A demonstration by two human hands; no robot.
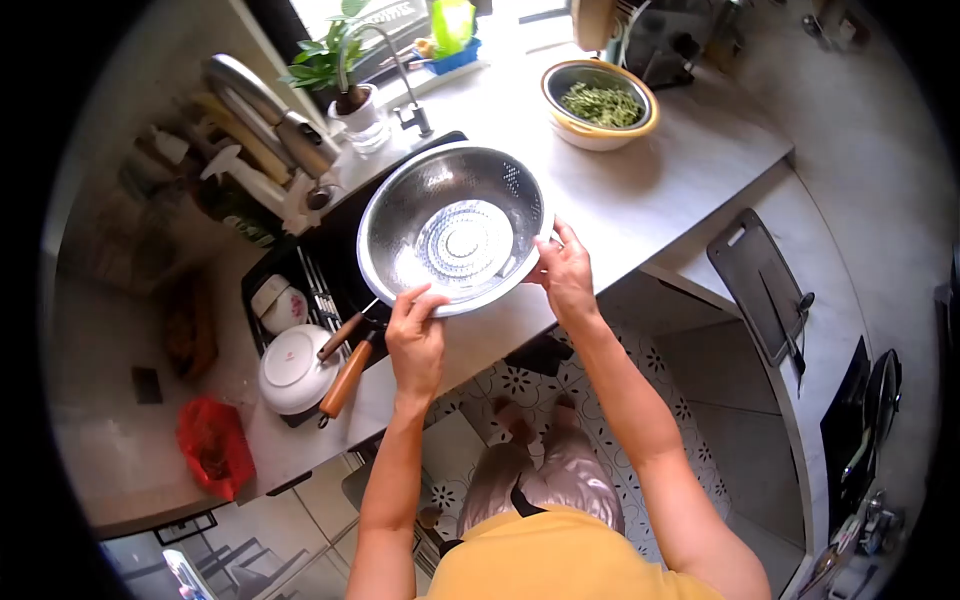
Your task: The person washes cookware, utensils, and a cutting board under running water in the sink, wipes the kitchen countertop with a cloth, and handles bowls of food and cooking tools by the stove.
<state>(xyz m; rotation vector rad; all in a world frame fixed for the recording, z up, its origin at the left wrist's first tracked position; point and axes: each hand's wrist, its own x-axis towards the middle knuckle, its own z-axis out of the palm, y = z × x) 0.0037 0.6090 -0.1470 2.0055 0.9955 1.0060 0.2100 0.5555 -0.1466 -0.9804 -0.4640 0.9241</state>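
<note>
A shiny metal colander (463,230) with small holes is held over the dark sink (335,240), its open side facing up toward me. My left hand (415,340) grips the near rim, thumb over the edge. On the right side of the rim my right hand (566,268) is closed, with its fingers partly hidden behind the colander. Nothing but some shine and perhaps a little water shows inside it. Two wooden handles (346,380) stick out just left of my left hand.
Green chopped vegetables (603,105) fill a bowl set in a yellow-rimmed basin (590,132). A tall faucet (270,115) and a potted plant (352,100) stand behind the sink. Left are an upturned white bowl (300,368) and a red bag (214,448); right, a cutting board (755,280) with knives.
</note>
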